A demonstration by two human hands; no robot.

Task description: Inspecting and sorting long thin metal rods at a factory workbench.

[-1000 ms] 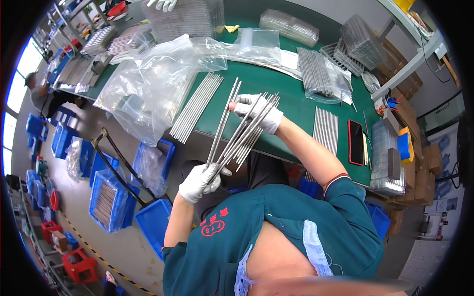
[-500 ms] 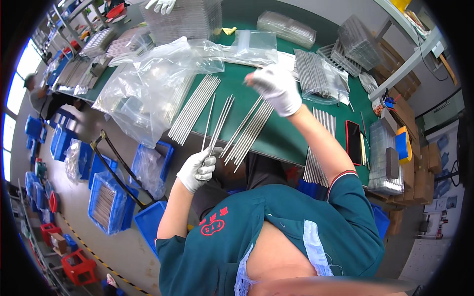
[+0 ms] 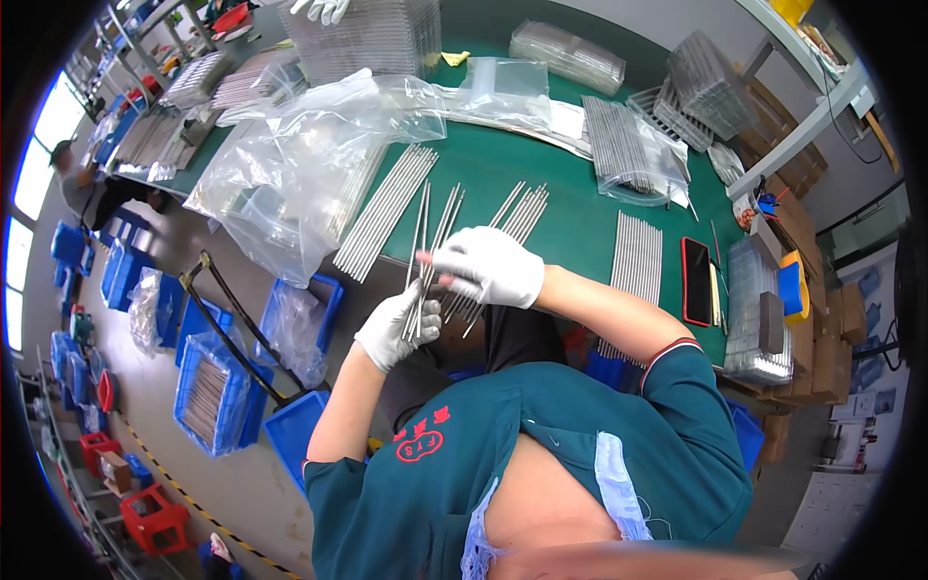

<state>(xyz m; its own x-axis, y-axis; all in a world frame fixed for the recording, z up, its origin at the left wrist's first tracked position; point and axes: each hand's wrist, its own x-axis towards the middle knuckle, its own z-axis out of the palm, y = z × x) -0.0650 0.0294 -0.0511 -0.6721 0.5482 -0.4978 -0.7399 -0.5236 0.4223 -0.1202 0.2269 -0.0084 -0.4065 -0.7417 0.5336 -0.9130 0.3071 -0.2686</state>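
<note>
In my gloved left hand (image 3: 398,329), closed at the table's near edge, are the lower ends of several thin metal rods (image 3: 451,208), which fan upward. My gloved right hand (image 3: 493,266) reaches across from the right, its bare fingertips at those rods. Its fingers look stretched out and slightly apart; whether they grip a rod is hard to make out. Beneath the right hand lies a loose group of metal rods (image 3: 527,208), partly covered by it. Just left of the held rods, another row of rods (image 3: 387,213) rests on the green table (image 3: 580,242).
Clear plastic bags (image 3: 290,174) cover rods at left. Farther right are a bagged rod bundle (image 3: 619,145), another rod row (image 3: 638,256), a red-edged phone (image 3: 695,280) and clear trays (image 3: 754,309). Blue bins (image 3: 217,396) stand on the floor. Another person's gloved hand (image 3: 324,10) shows behind stacked trays.
My right hand has swung down and left from above the table to the rods in my left hand. The left hand has shifted slightly right and up, still holding its rods.
</note>
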